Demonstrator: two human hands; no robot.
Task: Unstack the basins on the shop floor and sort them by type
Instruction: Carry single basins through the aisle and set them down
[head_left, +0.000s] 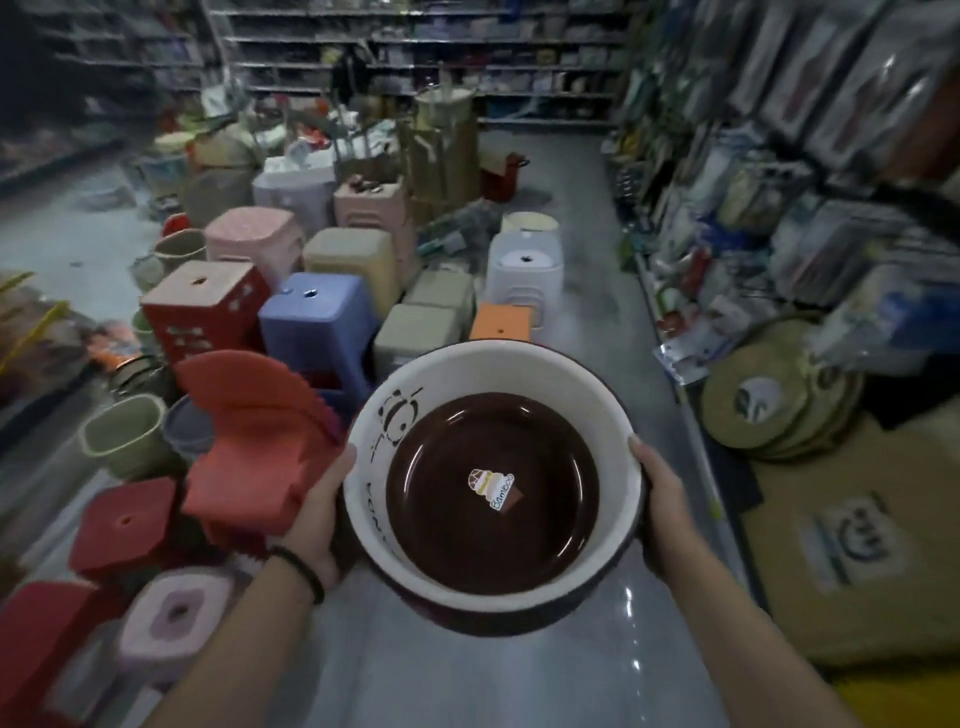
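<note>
I hold a round basin (519, 371) in front of me above the aisle floor. Its inside wall is white with a black panda drawing, its bottom is dark brown with a small sticker, and its outside is dark. My left hand (317, 512) grips the left rim, thumb over the edge. On the opposite side my right hand (662, 499) grips the right rim in the same way. Whether more basins are nested under it I cannot tell.
Plastic stools (311, 325) in many colours crowd the floor at left and ahead, with red ones (249, 441) close to my left hand. Round woven mats (769, 400) and flat tan packs (852, 551) lie at right below stocked shelves (810, 171). Grey floor (592, 171) runs ahead.
</note>
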